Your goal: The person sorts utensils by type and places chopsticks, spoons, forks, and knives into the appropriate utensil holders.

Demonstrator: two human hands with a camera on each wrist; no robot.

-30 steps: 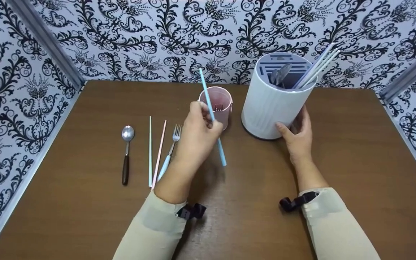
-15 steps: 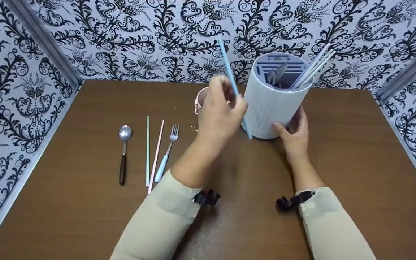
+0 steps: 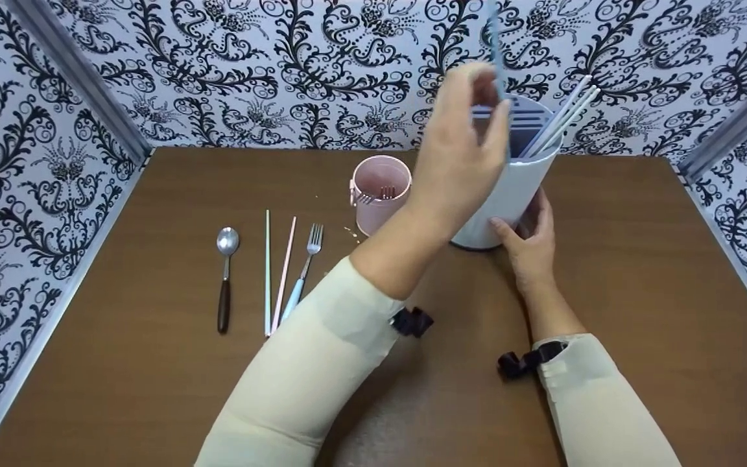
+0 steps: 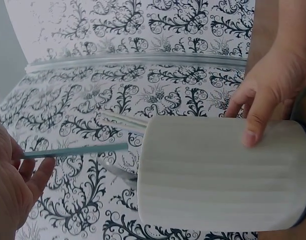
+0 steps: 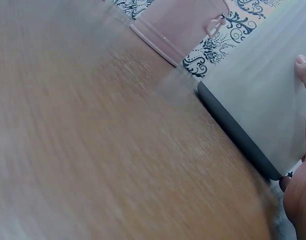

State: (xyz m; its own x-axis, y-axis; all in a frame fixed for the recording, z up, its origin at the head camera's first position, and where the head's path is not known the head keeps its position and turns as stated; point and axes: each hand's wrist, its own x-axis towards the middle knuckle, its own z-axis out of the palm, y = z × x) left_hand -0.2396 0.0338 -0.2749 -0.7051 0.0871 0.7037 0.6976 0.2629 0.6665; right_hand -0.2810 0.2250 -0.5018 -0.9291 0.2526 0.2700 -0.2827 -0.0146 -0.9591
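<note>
My left hand (image 3: 458, 143) pinches a light blue chopstick (image 4: 78, 151) above the white utensil holder (image 3: 500, 204). In the left wrist view the chopstick's lower tip is just short of the holder's rim, apart from it. My right hand (image 3: 534, 250) grips the holder low on its right side, thumb on the front and fingers round behind. Several pale chopsticks (image 3: 558, 126) lean out of the holder's right side. Metal utensil heads (image 4: 120, 172) stick out of it too, hidden behind my left hand in the head view.
A pink cup (image 3: 373, 217) with forks (image 3: 386, 192) inside stands left of the holder. Further left lie a spoon (image 3: 224, 279), a green chopstick (image 3: 268, 272), a pink chopstick (image 3: 284, 272) and a blue-handled fork (image 3: 302, 272). A patterned wall (image 3: 244, 78) rises behind the table.
My left hand has carried the blue chopstick right and up, from in front of the pink cup to over the holder. The right hand has kept its grip on the holder.
</note>
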